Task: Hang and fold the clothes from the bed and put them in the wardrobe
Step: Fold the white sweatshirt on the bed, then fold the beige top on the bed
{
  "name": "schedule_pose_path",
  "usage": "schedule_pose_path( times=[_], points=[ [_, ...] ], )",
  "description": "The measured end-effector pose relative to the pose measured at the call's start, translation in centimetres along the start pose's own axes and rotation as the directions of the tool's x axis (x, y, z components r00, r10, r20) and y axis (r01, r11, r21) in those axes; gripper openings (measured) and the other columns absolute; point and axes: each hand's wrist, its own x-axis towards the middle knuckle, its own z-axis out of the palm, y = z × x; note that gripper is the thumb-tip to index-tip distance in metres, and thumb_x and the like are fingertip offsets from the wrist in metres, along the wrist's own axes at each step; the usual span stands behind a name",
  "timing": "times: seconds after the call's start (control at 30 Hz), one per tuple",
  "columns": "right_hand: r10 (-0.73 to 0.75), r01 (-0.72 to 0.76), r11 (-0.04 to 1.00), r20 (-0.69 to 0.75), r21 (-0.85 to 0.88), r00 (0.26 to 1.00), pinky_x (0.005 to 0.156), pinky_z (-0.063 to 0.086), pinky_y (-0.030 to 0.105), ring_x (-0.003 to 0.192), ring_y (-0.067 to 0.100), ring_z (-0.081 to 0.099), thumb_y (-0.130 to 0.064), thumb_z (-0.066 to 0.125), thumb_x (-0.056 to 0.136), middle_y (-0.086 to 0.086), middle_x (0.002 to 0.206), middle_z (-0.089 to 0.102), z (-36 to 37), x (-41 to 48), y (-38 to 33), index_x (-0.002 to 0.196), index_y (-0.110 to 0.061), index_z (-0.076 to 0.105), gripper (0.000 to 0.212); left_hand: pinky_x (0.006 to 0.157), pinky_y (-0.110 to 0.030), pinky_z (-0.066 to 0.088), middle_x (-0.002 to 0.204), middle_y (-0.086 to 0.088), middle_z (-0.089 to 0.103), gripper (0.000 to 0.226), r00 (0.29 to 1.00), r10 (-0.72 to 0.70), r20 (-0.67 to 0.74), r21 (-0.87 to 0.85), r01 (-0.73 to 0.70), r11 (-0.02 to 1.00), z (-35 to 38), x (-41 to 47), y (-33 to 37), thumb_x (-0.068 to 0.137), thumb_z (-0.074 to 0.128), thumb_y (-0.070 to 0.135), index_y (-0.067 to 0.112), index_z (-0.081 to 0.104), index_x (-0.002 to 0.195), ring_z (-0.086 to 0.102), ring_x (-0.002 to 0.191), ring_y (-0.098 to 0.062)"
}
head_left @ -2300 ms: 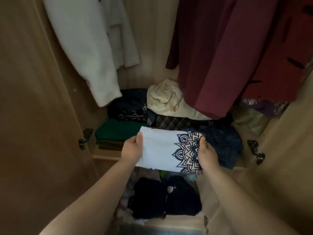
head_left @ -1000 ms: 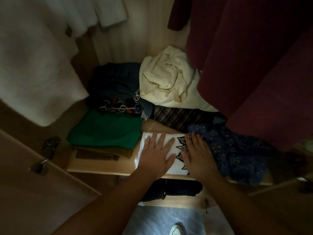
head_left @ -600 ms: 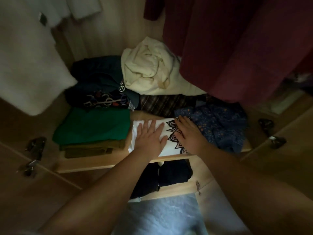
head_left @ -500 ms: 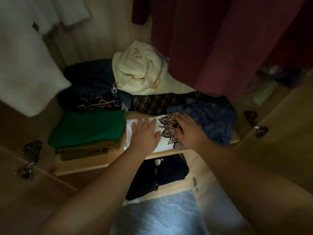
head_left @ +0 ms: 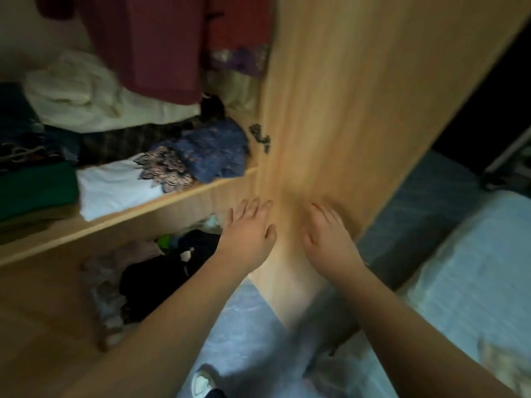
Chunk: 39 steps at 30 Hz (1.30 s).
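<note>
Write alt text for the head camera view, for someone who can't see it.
The left hand and right hand, both empty and open, hover before a wooden wardrobe door. On the shelf to their left lies a folded white T-shirt with a dark mandala print, between a green folded garment and a blue patterned garment.

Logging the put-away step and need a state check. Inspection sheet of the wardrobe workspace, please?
Surface: wooden shelf, crowded with clothes.
Job's things: white printed T-shirt lies folded at the shelf's front edge, between a green folded garment and a blue floral garment.
Clutter: cream bundle behind; black clothes on the level below.
Hands: left hand and right hand empty, fingers straight, in front of the wardrobe door.
Cables: nothing seen.
Surroundings: maroon garments hanging above; bed to the right.
</note>
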Motion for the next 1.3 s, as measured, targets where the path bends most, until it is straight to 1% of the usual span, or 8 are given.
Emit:
schedule_pose_path(
  times=[0.17,0.37,0.53,0.67,0.83,1.03,1.17,1.3],
  points=[
    [0.298,-0.303,0.953,-0.167,-0.003,0.940,0.117,0.026,0.042,0.141,0.034,0.036,-0.024,0.059,0.091,0.014,0.149,0.045,-6.8,-17.3,12.7,0.145,-0.009,0.045,0.058,0.121,-0.051,0.014,0.164,-0.001,0.020,0.059,0.965,0.238,0.112,0.025,-0.243,0.970,8.7,-6.6,16.3,0.099,0.037,0.042,0.028,0.023,0.155,0.014,0.152,-0.026],
    [0.570,-0.596,0.801,-0.230,-0.058,0.789,0.121,0.019,0.041,0.149,0.027,0.022,-0.039,0.044,0.099,0.006,0.159,0.031,-12.5,-36.3,23.0,0.153,-0.018,0.030,0.059,0.121,-0.051,0.015,0.165,-0.003,0.019,0.061,0.813,0.530,0.243,0.022,-0.550,0.835,16.4,-14.4,33.3,0.101,0.035,0.047,0.028,0.020,0.156,0.013,0.152,-0.027],
    [0.714,-0.759,0.650,-0.308,-0.042,0.629,0.119,0.020,0.042,0.145,0.032,0.029,-0.045,0.037,0.098,0.011,0.156,0.037,-15.6,-46.6,27.7,0.151,-0.016,0.037,0.061,0.121,-0.050,0.016,0.164,-0.003,0.021,0.061,0.663,0.685,0.301,-0.019,-0.714,0.700,20.7,-19.2,43.8,0.101,0.033,0.051,0.029,0.022,0.156,0.014,0.151,-0.028],
    [0.789,-0.837,0.547,-0.334,-0.003,0.516,0.116,0.028,0.047,0.144,0.033,0.032,-0.054,0.020,0.090,0.011,0.153,0.041,-16.7,-51.2,31.0,0.149,-0.017,0.041,0.073,0.121,-0.050,0.015,0.164,-0.003,0.022,0.061,0.550,0.753,0.362,-0.030,-0.800,0.599,24.1,-20.5,49.5,0.101,0.031,0.051,0.026,0.024,0.156,0.014,0.151,-0.028],
    [0.845,-0.882,0.470,-0.313,0.049,0.433,0.113,0.034,0.049,0.141,0.033,0.037,-0.049,0.031,0.093,0.012,0.148,0.047,-16.8,-54.2,36.1,0.145,-0.013,0.046,0.064,0.116,-0.049,0.027,0.157,-0.005,0.036,0.074,0.451,0.800,0.396,-0.058,-0.857,0.512,29.4,-20.1,54.9,0.090,0.013,0.058,0.023,0.036,0.151,0.029,0.145,-0.030],
    [0.894,-0.920,0.390,-0.252,0.036,0.369,0.112,0.031,0.040,0.138,0.031,0.039,-0.036,0.051,0.098,0.013,0.147,0.048,-17.2,-54.9,44.7,0.145,-0.010,0.044,0.054,0.109,-0.049,0.036,0.151,-0.010,0.044,0.073,0.363,0.787,0.499,-0.134,-0.865,0.483,38.5,-16.7,60.8,0.091,0.015,0.059,0.021,0.039,0.148,0.040,0.137,-0.035],
    [0.926,-0.938,0.344,-0.174,0.030,0.334,0.114,0.027,0.039,0.145,0.027,0.028,-0.039,0.045,0.101,0.008,0.154,0.038,-17.4,-54.5,50.5,0.151,-0.017,0.034,0.056,0.108,-0.048,0.037,0.150,-0.011,0.045,0.075,0.319,0.778,0.541,-0.169,-0.865,0.472,43.2,-14.6,64.8,0.089,0.014,0.058,0.020,0.041,0.147,0.041,0.137,-0.034],
    [0.951,-0.952,0.290,-0.139,0.094,0.276,0.111,0.032,0.041,0.143,0.025,0.030,-0.036,0.047,0.100,0.007,0.152,0.041,-16.5,-54.6,55.5,0.148,-0.017,0.039,0.053,0.112,-0.047,0.033,0.149,-0.011,0.045,0.076,0.251,0.776,0.578,-0.195,-0.881,0.431,47.4,-13.6,68.2,0.088,0.012,0.054,0.016,0.038,0.149,0.039,0.137,-0.034]
  ],
)
